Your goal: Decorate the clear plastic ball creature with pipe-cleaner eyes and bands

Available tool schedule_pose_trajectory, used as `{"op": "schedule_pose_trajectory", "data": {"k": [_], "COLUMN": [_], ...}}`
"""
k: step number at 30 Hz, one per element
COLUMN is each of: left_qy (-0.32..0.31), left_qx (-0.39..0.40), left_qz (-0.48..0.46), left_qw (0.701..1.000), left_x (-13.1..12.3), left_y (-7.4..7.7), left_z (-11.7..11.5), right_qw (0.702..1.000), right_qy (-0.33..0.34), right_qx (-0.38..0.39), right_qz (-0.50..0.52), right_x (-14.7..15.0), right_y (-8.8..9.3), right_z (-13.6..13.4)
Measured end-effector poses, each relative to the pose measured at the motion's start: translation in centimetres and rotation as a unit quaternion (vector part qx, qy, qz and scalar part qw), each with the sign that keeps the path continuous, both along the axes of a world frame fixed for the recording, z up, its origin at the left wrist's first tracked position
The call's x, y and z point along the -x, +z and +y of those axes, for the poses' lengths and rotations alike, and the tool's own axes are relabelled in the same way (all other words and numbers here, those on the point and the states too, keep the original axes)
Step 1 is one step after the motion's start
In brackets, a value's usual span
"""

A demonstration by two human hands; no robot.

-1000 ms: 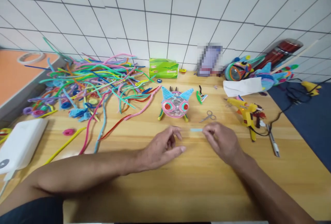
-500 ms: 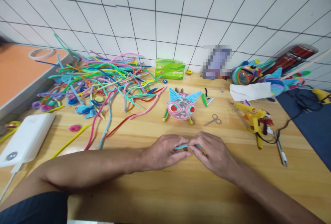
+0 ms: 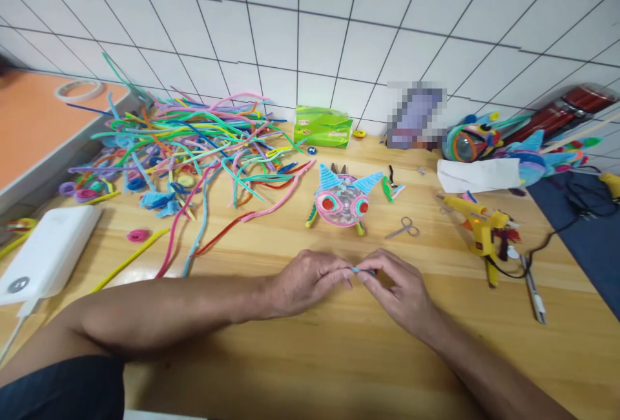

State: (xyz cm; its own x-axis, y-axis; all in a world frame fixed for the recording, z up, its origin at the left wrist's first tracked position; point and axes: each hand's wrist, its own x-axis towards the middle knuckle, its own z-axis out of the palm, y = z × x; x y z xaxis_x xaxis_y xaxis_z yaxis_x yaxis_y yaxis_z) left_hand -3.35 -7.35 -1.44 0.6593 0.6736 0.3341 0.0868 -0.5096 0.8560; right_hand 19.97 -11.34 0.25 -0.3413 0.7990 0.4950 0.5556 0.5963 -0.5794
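Observation:
Between my fingertips is a short blue pipe cleaner point(image 3: 356, 270), mostly hidden by the fingers. My left hand point(image 3: 310, 283) pinches its left end, and my right hand point(image 3: 394, 284) pinches it close by, the two hands almost touching just above the table. Beyond them stands a pipe-cleaner animal figure point(image 3: 343, 203) with blue striped ears, a clear round face, red eyes ringed in pink and teal, and green-yellow legs. Small scissors point(image 3: 403, 229) lie to the right of the figure. Green, black and white pipe-cleaner scraps point(image 3: 389, 189) are behind the scissors.
A large heap of coloured pipe cleaners point(image 3: 194, 136) spreads at the left back. Far left lies a white power bank point(image 3: 48, 252). A yellow glue gun point(image 3: 479, 223) and a utility knife point(image 3: 535, 294) are on the right. Tissues point(image 3: 322, 128) and a red flask point(image 3: 562, 113) stand along the wall.
My left fingers have closed in near the right ones, so less of the blue pipe cleaner shows. The view has shifted slightly; the table objects have stayed put.

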Motion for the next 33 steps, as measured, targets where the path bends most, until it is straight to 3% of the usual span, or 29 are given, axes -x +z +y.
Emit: {"op": "schedule_pose_trajectory", "data": {"k": [9,18,25,33], "left_qy": [0.009,0.001,0.012,0.006], "left_qx": [0.02,-0.032,0.076,0.123], "left_qz": [-0.015,-0.009,-0.016,-0.032], "left_qw": [1.0,0.999,0.997,0.992], "left_x": [-0.06,-0.03,0.18,-0.06], "left_y": [0.06,-0.23,-0.22,-0.51], "left_z": [-0.01,0.18,0.12,0.17], "right_qw": [0.997,0.989,0.997,0.998], "right_qy": [-0.037,-0.05,-0.032,-0.037], "right_qx": [0.061,0.129,0.05,0.019], "right_qz": [0.01,0.042,0.039,0.053], "right_x": [0.13,0.37,0.48,0.04], "right_y": [0.39,0.46,0.18,-0.01], "right_z": [0.01,-0.19,-0.18,0.23]}}
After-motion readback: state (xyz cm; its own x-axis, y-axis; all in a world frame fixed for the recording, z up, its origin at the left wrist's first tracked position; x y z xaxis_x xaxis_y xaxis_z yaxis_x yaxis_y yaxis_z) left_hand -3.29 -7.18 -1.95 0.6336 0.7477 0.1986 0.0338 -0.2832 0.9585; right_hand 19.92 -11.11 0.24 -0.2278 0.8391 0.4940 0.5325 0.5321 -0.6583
